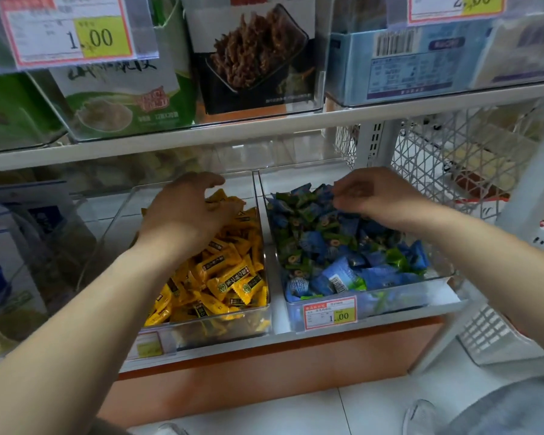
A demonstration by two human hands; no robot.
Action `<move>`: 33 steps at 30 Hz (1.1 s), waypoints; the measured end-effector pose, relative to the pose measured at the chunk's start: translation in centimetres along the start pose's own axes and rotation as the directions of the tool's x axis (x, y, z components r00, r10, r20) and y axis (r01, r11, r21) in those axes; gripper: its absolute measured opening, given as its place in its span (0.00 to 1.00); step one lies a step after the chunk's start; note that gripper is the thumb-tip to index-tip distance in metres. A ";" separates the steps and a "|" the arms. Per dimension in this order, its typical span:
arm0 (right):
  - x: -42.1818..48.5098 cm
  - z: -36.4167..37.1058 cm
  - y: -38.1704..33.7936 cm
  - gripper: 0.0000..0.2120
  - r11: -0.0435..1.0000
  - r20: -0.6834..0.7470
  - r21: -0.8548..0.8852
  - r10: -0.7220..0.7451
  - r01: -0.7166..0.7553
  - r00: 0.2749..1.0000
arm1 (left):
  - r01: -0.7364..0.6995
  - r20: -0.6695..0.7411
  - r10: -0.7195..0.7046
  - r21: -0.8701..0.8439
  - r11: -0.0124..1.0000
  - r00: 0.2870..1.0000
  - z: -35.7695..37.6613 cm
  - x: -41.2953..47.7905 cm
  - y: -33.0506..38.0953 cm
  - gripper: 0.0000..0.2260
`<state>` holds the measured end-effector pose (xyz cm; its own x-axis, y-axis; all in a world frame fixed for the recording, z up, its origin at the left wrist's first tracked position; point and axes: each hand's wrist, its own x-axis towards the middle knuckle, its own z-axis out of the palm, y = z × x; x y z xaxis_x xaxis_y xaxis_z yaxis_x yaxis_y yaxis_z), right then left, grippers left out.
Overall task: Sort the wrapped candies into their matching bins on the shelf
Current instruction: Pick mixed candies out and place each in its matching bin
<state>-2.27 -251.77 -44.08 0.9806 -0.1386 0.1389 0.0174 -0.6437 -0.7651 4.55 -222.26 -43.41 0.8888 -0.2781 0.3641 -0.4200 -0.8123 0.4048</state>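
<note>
Two clear plastic bins stand side by side on the lowest shelf. The left bin (266,304) is full of yellow wrapped candies (230,277). The right bin (390,304) holds blue and green wrapped candies (343,262). My left hand (182,211) lies palm down over the back of the yellow pile, fingers loosely spread and touching the candies. My right hand (374,193) hovers over the back of the blue and green pile with its fingers curled downward; whether it pinches a candy is hidden.
A white shelf board (264,127) runs close above both hands, carrying clear bins of boxed snacks. A white wire basket (453,158) stands to the right. A price tag (329,313) is clipped on the right bin's front. White floor tiles lie below.
</note>
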 end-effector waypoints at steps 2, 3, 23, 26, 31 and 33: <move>-0.2 -1.7 1.0 0.09 0.989 -0.030 -0.144 -0.019 0.015 0.999 | -0.138 0.005 0.139 -0.043 0.989 0.990 0.4 -0.7 2.2 0.18; -0.4 -2.3 1.6 0.09 0.978 -0.050 -0.206 -0.026 0.015 0.998 | -0.209 0.031 0.211 -0.062 0.976 0.977 0.7 -1.4 3.5 0.17; -5.0 -4.0 10.2 0.24 0.957 -0.086 -0.291 0.000 -0.025 0.996 | -0.471 0.689 0.489 -0.238 0.850 0.535 16.0 -0.1 16.7 0.21; -5.0 -4.2 10.4 0.23 0.950 -0.081 -0.313 -0.024 -0.002 0.996 | -0.533 0.742 0.440 -0.132 0.835 0.505 15.3 0.5 15.9 0.19; -5.0 -4.0 10.4 0.31 0.954 -0.098 -0.296 -0.078 0.046 0.992 | -0.487 0.795 0.305 -0.014 0.873 0.524 12.2 1.8 13.9 0.20; -5.1 -4.0 10.4 0.32 0.954 -0.103 -0.296 -0.085 0.051 0.991 | -0.502 0.804 0.244 0.077 0.861 0.542 10.8 2.7 13.3 0.19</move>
<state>-7.83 -260.82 -50.23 0.9503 -0.1603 0.2670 0.0083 -0.8440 -0.5363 3.36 -239.35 -46.12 0.5263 -0.7614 -0.3785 -0.7941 -0.5993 0.1014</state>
